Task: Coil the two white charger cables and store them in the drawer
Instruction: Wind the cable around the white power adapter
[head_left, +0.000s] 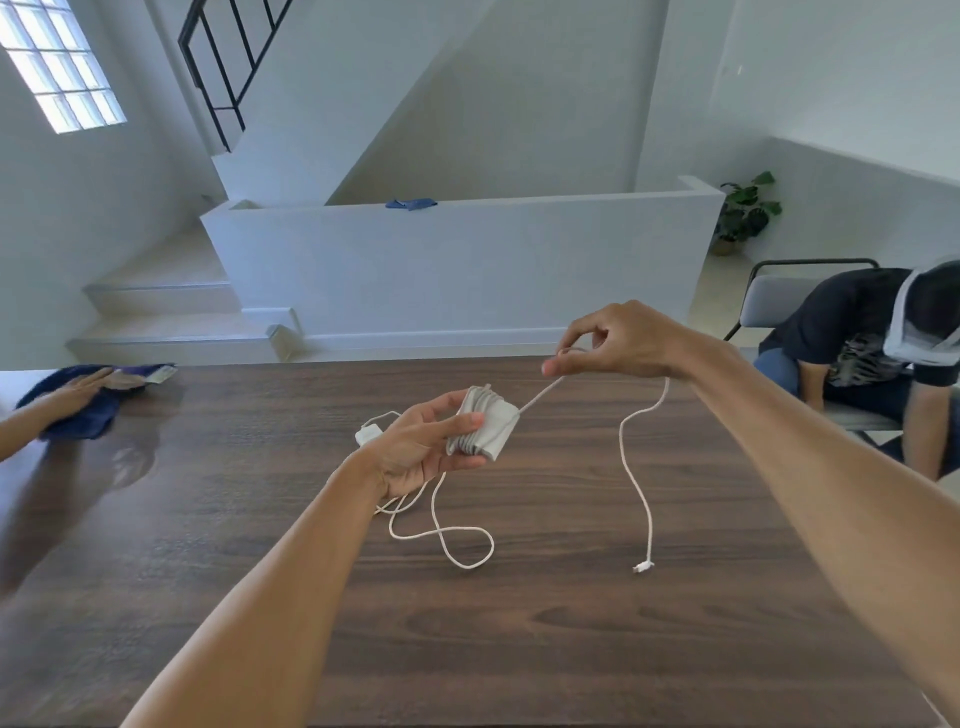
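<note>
My left hand (423, 441) holds a white charger brick (485, 428) above the dark wooden table (467, 649), with several turns of white cable wound round the brick. My right hand (613, 340) pinches the same cable up and to the right; one taut stretch runs from the brick to those fingers. The free end of that cable (636, 478) hangs from my right hand down to the table and finishes in a small plug (643, 566). A second white cable (447, 535) lies looped on the table under my left hand, with a small white adapter (368, 434) behind my wrist.
At the table's far left another person's hand (78, 392) presses on a dark blue cloth (88, 410). A second person sits on a chair (779, 301) beyond the right edge. White steps and a low wall stand behind the table. No drawer is in view.
</note>
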